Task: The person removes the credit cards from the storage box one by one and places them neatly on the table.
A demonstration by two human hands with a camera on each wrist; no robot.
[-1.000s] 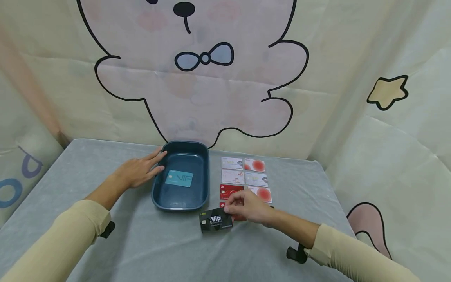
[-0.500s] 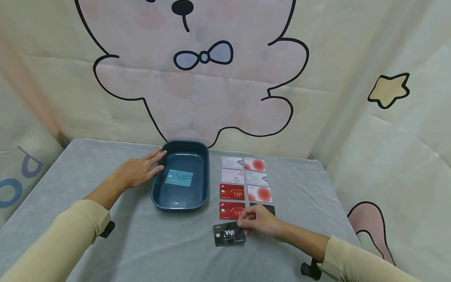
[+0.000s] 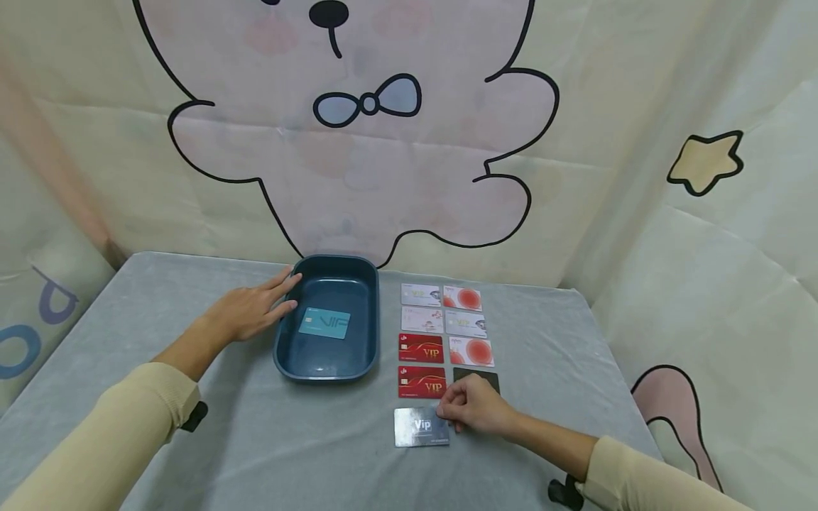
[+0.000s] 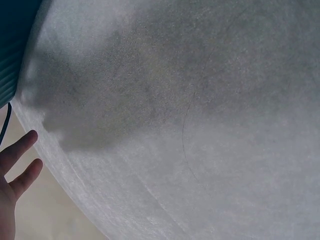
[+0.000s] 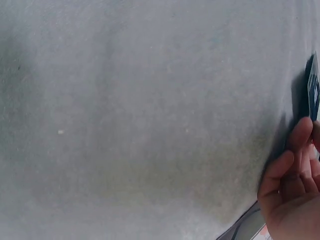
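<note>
My right hand (image 3: pixel 461 410) pinches the right edge of a dark VIP card (image 3: pixel 421 426), which lies nearly flat on the grey table (image 3: pixel 255 440) below the rows of cards. In the right wrist view the card's edge (image 5: pixel 313 87) shows beside my fingers (image 5: pixel 287 175). My left hand (image 3: pixel 258 305) rests open on the table, its fingertips touching the left rim of a dark blue tray (image 3: pixel 287 358). A teal VIP card (image 3: pixel 325 323) lies inside the tray. Only two fingers (image 4: pixel 20 165) appear in the left wrist view.
Two columns of cards lie right of the tray: white ones (image 3: pixel 420 295), red-circle ones (image 3: pixel 462 299), two red VIP cards (image 3: pixel 421 348) and a black card (image 3: pixel 477 375) partly behind my right hand. A cartoon backdrop (image 3: pixel 358 142) hangs behind the table.
My right hand has carried the dark VIP card toward me and to the right, lowering it nearly flat onto the table and uncovering the red cards. The left hand has not moved.
</note>
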